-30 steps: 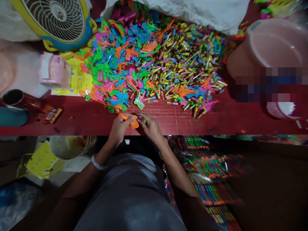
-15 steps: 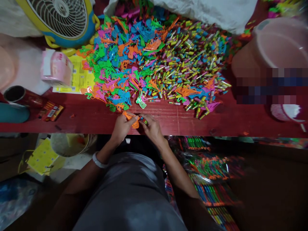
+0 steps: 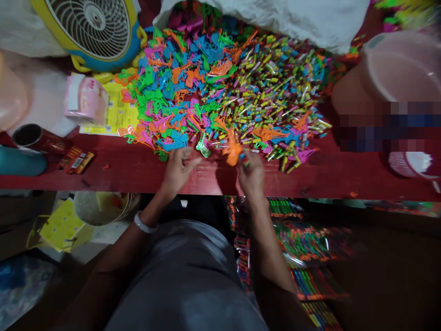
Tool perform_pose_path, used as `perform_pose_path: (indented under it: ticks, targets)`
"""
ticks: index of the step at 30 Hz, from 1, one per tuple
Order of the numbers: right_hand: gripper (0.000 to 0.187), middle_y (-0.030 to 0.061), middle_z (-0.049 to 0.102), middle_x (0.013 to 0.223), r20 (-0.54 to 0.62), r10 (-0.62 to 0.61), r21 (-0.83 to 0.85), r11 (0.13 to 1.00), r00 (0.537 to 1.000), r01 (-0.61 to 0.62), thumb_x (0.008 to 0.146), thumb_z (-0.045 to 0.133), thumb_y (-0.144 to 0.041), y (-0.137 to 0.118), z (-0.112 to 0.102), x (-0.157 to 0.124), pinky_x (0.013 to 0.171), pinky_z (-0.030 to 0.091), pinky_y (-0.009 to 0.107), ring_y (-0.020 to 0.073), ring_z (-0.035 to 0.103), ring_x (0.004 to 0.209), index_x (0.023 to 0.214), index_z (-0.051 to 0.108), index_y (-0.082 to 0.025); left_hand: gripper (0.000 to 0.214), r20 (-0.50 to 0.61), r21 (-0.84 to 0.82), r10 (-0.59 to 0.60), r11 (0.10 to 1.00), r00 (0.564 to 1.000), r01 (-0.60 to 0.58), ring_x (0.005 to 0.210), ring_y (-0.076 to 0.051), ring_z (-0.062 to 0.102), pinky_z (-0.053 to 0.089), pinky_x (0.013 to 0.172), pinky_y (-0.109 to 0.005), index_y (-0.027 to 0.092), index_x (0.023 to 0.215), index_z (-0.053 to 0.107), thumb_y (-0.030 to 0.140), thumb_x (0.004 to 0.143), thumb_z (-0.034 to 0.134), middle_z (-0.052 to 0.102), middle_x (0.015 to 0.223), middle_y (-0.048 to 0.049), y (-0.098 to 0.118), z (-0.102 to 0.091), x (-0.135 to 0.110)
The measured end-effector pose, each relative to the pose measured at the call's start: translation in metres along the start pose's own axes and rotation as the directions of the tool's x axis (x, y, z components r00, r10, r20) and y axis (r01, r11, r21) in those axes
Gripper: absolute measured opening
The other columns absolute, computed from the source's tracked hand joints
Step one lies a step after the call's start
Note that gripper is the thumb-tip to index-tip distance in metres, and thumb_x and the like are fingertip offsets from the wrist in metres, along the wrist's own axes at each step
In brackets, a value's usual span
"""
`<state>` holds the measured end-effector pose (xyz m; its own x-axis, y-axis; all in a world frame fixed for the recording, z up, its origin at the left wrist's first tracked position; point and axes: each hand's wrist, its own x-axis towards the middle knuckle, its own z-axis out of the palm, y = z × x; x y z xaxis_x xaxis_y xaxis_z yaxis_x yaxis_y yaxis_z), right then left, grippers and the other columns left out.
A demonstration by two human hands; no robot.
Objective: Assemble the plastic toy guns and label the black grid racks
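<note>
A big heap of small plastic toy pieces in green, blue, orange and pink lies on the red table, with a heap of small coloured tubes beside it on the right. My right hand is closed on an orange toy piece, blurred by motion, at the near edge of the tubes. My left hand rests on the table by the near edge of the toy heap, fingers curled near a green netted piece. What its fingers hold, if anything, I cannot make out.
A blue and yellow fan stands at the back left. A pink tissue pack, yellow sheets and a red can lie at the left. A pink basin is at the right. Packed toys sit below the table.
My right hand has moved to the right and forward, carrying the orange piece away from my left hand. My left hand let go of it and stayed near the green netted piece.
</note>
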<state>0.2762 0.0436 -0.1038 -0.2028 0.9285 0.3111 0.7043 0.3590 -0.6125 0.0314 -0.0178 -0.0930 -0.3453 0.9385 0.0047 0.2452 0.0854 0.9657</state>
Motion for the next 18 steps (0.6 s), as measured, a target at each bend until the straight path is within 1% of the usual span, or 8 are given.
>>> perform_pose_path:
  ticks: [2,3,4,6,9,12,15,18]
  targets:
    - [0.043,0.0195,0.062,0.129,-0.161,0.047,-0.143,0.987,0.986,-0.070,0.095,0.051,-0.026,0.010,-0.009,0.021,0.106,0.046,0.061,0.0349,0.058,0.125,0.137,0.059,-0.019,0.033,-0.153,0.268,0.133,0.959,0.979,-0.089,0.130,-0.033,0.053,0.039,0.115,-0.055,0.021,0.113,0.068,0.032,0.083,0.077,0.063,0.129,-0.0154,-0.006,-0.012,0.018]
    - [0.043,0.0201,0.061,0.129,-0.175,0.048,-0.173,0.982,0.983,-0.079,0.095,0.050,-0.025,0.009,-0.006,0.028,0.106,0.045,0.061,0.0350,0.057,0.125,0.138,0.058,-0.018,0.033,-0.180,0.371,0.161,0.925,0.970,-0.085,0.133,-0.036,0.049,0.034,0.118,-0.060,0.020,0.114,0.069,0.029,0.083,0.077,0.062,0.131,-0.0168,-0.010,-0.016,0.025]
    - [0.042,0.0203,0.061,0.126,-0.145,0.047,-0.176,0.982,0.988,-0.073,0.096,0.049,-0.023,0.005,0.001,0.032,0.105,0.046,0.058,0.0342,0.057,0.122,0.136,0.058,-0.017,0.032,-0.182,0.443,0.175,0.893,0.968,-0.078,0.135,-0.039,0.047,0.030,0.119,-0.063,0.020,0.114,0.070,0.027,0.084,0.077,0.062,0.132,-0.0179,-0.012,-0.018,0.031]
    - [0.034,0.0199,0.064,0.119,-0.005,0.048,-0.140,0.989,0.999,-0.048,0.098,0.046,-0.023,-0.013,0.028,0.034,0.099,0.050,0.051,0.0315,0.060,0.114,0.128,0.062,-0.014,0.029,-0.142,0.512,0.182,0.855,0.973,-0.085,0.133,-0.040,0.048,0.031,0.119,-0.065,0.020,0.113,0.071,0.026,0.085,0.075,0.062,0.131,-0.0179,-0.015,-0.016,0.034]
    - [0.027,0.0213,0.064,0.113,0.133,0.118,-0.179,0.979,0.984,-0.093,0.097,0.048,-0.020,-0.042,0.072,0.029,0.092,0.051,0.048,0.0312,0.060,0.104,0.116,0.064,-0.010,0.025,-0.070,0.522,0.219,0.839,0.973,-0.151,0.129,-0.036,0.052,0.038,0.117,-0.058,0.021,0.113,0.072,0.024,0.089,0.069,0.064,0.128,-0.0151,-0.011,-0.003,0.023]
    - [0.024,0.0184,0.063,0.108,0.127,0.089,-0.155,0.985,0.988,-0.069,0.095,0.042,-0.013,-0.051,0.090,0.021,0.090,0.050,0.045,0.0290,0.058,0.101,0.109,0.063,-0.012,0.023,-0.022,0.435,0.168,0.889,0.985,-0.142,0.118,-0.030,0.061,0.048,0.110,-0.050,0.020,0.115,0.072,0.024,0.094,0.063,0.069,0.120,-0.0131,-0.005,0.008,0.008]
    - [0.021,0.0136,0.062,0.102,0.082,-0.031,-0.074,0.997,0.996,0.037,0.098,0.042,-0.017,-0.048,0.079,0.006,0.085,0.051,0.041,0.0263,0.057,0.096,0.103,0.062,-0.017,0.030,0.037,0.194,-0.002,0.981,0.999,-0.005,0.106,-0.025,0.068,0.055,0.098,-0.041,0.018,0.122,0.068,0.031,0.095,0.064,0.072,0.114,-0.0128,0.002,0.014,-0.003]
    - [0.021,0.0133,0.064,0.102,0.094,-0.139,-0.048,0.988,0.986,0.144,0.101,0.043,-0.023,-0.049,0.064,-0.015,0.084,0.052,0.041,0.0258,0.059,0.093,0.102,0.064,-0.019,0.050,0.095,-0.085,-0.135,0.986,0.986,0.143,0.100,-0.021,0.069,0.056,0.090,-0.035,0.018,0.131,0.061,0.039,0.087,0.075,0.071,0.115,-0.0113,0.012,0.020,-0.008]
